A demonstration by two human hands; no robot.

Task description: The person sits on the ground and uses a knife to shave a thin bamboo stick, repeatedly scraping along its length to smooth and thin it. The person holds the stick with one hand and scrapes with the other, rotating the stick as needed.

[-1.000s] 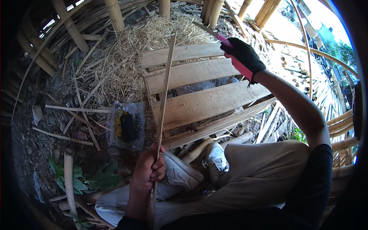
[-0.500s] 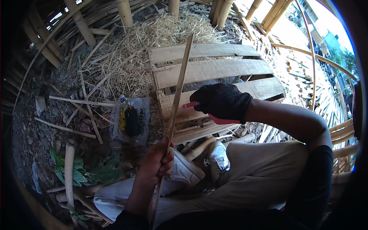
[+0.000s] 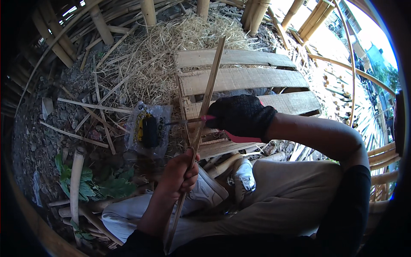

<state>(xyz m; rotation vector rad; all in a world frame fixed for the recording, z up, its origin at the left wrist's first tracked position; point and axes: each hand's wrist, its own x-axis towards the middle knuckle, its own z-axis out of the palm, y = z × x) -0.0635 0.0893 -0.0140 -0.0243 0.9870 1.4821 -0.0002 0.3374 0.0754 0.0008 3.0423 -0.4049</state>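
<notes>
While aloft, strip (image 3: pixel 206 99) lengthwise forward, slightly rightward.

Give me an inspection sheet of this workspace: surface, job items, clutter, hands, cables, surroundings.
Surface: slatted wooden platform, low on littered ground.
Job items: bamboo strip, held at a slant; pink-handled knife, pointing left and crossing the strip in view, contact unclear.
Clutter: straw, loose thin strips, green leaves, clear plastic bag with a black-and-yellow item inside.
Hands: left hand, bare, closed around the strip; right hand, black-gloved, gripping the knife.
Cables: nothing seen.
Surroundings: bamboo poles along the upper edge; bright daylight upper right.
</notes>
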